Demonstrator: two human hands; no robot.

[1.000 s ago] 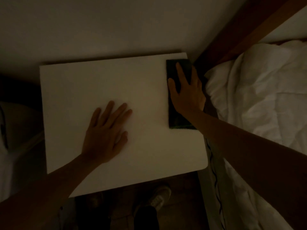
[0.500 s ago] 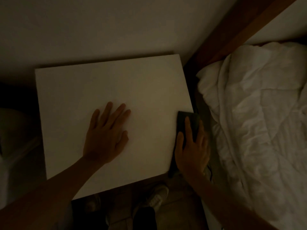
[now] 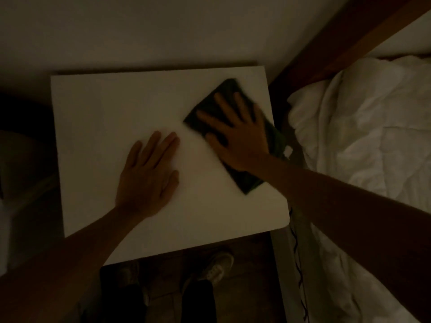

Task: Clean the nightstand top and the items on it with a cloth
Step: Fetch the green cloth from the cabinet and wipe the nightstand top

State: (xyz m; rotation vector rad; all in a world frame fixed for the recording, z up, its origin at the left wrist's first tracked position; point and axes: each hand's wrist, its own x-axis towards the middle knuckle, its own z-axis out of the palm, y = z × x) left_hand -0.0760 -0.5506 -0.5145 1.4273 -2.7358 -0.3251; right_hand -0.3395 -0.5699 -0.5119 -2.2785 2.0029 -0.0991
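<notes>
Our right hand presses flat, fingers spread, on what looks like a dark cloth; our left hand lies flat, fingers apart, on the nightstand top.

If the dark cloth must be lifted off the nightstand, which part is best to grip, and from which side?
Probably the cloth's near corner. The cloth lies flat under the spread right hand, and that corner shows uncovered on the nightstand top, so a pinch from the person's side seems easiest. The edge hanging over the bed side is another option. The left hand rests apart.
</notes>
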